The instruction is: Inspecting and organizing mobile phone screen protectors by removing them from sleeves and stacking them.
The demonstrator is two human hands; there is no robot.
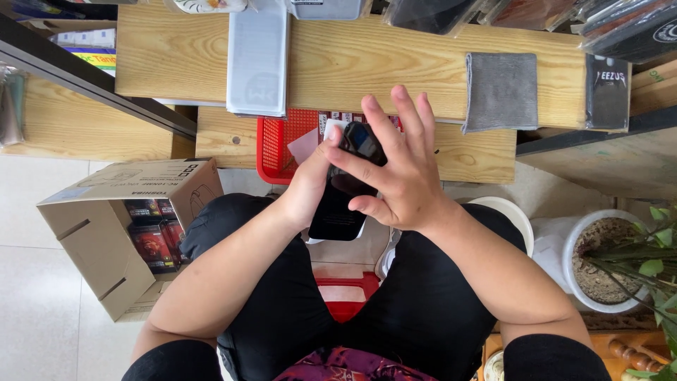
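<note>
— While both hands meet above the lap, which way does the phone (338, 204) point?

— Its long axis runs away from the body: the camera end is far, toward the table (395, 63), and the plain end is near, over the gap between the knees. It leans a little, top end to the right. The black back faces up.

— What has it?

— The left hand (310, 185) has its grip clamped on the left edge, fingers wrapped underneath and the thumb lying along the side. The right hand (395, 173) lies over the top half, fingers spread wide apart and pointing at the table, with the thumb pressed across the back. That grip is loose; the palm and thumb touch the phone, but whether the fingers close on anything I cannot tell.

— And around the grip?

— Just beyond it, a red basket (278, 144) sits on the lower board, with a white card (305, 144) in it. Further beyond, a white box (257, 60) lies on the table, and to the right of that a grey cloth (501, 90) hangs over the edge. Well to the left of the grip, an open cardboard box (113, 233) stands on the floor with red packets (149, 243) inside. To the right, a white plant pot (599, 261) stands on the floor.
</note>
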